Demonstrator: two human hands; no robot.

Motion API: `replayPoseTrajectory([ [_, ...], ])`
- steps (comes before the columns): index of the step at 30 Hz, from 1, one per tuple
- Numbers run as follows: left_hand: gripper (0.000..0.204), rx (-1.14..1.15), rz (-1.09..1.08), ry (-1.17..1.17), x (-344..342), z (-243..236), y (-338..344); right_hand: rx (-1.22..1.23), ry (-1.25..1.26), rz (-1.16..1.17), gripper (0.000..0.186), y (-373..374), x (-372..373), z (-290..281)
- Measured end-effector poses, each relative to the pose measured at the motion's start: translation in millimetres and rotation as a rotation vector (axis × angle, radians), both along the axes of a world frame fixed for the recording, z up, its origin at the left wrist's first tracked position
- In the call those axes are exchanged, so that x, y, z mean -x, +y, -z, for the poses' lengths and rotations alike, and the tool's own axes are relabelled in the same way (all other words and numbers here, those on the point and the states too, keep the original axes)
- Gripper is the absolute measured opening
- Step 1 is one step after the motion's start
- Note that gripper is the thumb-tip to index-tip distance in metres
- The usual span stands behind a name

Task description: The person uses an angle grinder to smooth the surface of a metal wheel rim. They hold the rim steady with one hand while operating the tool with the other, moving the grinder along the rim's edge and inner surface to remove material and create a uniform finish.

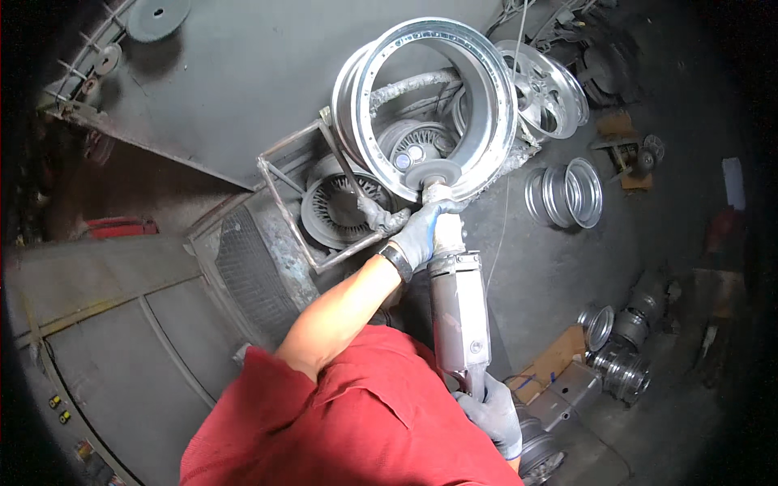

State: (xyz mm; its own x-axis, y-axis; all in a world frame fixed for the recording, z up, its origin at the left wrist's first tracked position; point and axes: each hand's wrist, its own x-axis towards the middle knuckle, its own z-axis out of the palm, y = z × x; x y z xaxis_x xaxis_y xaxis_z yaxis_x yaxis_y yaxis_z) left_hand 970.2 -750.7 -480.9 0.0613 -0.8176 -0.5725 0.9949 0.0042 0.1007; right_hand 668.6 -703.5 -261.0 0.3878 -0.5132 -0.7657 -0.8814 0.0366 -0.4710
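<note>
My left hand (420, 235), in a grey glove, is closed round the front neck of a long silver power tool (459, 312). My gloved right hand (492, 417) grips its narrow rear handle at the bottom. The tool carries a round grey disc (432, 170), which lies at the lower inner edge of a large silver rim barrel (356, 97); whether it touches the rim, I cannot tell. The barrel leans on a metal frame (271, 178) with wrapped bars. Behind the frame and seen through the barrel are more wheels (336, 211).
Spoked wheels (551, 97) stand at the upper right, with rim rings (583, 193) on the floor below them. Several rims (624, 373) and a cardboard sheet (547, 364) lie at lower right. A grey panel (219, 81) with discs (158, 16) is at upper left; metal sheeting (105, 324) runs along the left.
</note>
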Motion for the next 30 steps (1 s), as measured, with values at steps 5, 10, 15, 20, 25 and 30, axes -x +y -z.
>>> replayPoseTrajectory([
  [5, 0.031, -0.115, 0.095, -0.12, -17, -10, 17, -0.1, -0.093, 0.091, 0.04, 23, -9, 2],
  [10, 0.034, -0.206, 0.087, -0.164, -23, -4, 24, -0.166, -0.246, 0.127, 0.041, 30, 17, 43],
  [15, 0.032, -0.254, 0.09, -0.194, -8, -1, 14, -0.277, -0.181, 0.169, 0.04, 15, 35, 66],
  [20, 0.033, -0.259, 0.021, -0.159, 21, 14, -17, -0.355, -0.163, 0.228, 0.034, -32, 62, 82],
  [25, 0.027, -0.169, -0.076, -0.008, 52, 28, -64, -0.218, -0.063, 0.055, 0.033, -119, 87, 91],
  [30, 0.018, -0.144, -0.254, -0.045, 80, 58, -120, 0.019, -0.059, -0.181, 0.038, -222, 116, 121],
])
